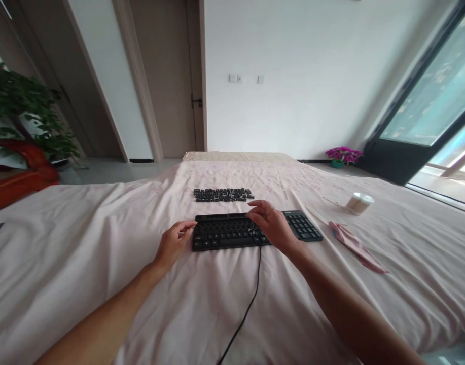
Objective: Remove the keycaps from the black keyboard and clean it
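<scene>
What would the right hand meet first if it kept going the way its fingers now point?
The right hand lies over the keyboard, fingers pointing up and left across the bed. Straight on, it would probably meet the rows of loose black keycaps laid on the pink sheet beyond; depth is hard to judge.

bare pink sheet (83, 243) lies open left of the keyboard (232, 234) and toward the viewer, save its cable (251, 299); keycap rows (221, 194) block behind, folded cloth (356, 246) and cup (358, 203) crowd the right.
</scene>
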Action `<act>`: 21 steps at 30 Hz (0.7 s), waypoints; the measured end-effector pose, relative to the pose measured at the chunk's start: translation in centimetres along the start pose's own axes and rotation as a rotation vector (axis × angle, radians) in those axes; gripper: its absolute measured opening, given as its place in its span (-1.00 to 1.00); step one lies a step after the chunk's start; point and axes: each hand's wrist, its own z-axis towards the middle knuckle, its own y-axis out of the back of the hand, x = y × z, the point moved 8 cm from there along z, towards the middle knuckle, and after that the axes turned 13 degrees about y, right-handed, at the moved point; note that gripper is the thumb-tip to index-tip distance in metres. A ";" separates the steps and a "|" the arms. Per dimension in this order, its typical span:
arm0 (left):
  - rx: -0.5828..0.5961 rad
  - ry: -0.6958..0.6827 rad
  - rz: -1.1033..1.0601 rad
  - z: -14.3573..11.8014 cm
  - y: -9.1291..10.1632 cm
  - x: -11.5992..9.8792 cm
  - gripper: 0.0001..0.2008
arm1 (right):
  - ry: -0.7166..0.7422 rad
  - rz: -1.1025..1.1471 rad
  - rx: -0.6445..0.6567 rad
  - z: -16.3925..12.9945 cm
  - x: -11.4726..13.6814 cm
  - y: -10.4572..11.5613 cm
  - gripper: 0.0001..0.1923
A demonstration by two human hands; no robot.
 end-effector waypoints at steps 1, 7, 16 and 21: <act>-0.001 0.020 -0.019 0.3 0.0 0.4 -0.71 | 0.005 0.105 0.029 0.8 0.5 -1.5 -0.76; 0.008 0.075 -0.113 0.7 -0.4 1.1 -0.74 | 0.001 0.521 0.169 4.7 3.0 -9.1 -0.53; 0.028 0.091 -0.104 0.7 -0.3 1.1 -0.75 | -0.087 0.618 0.153 4.9 3.6 -14.9 -0.72; 0.050 0.047 -0.081 0.4 -0.5 0.5 -0.73 | -0.094 0.499 0.103 4.3 3.1 -15.0 -0.71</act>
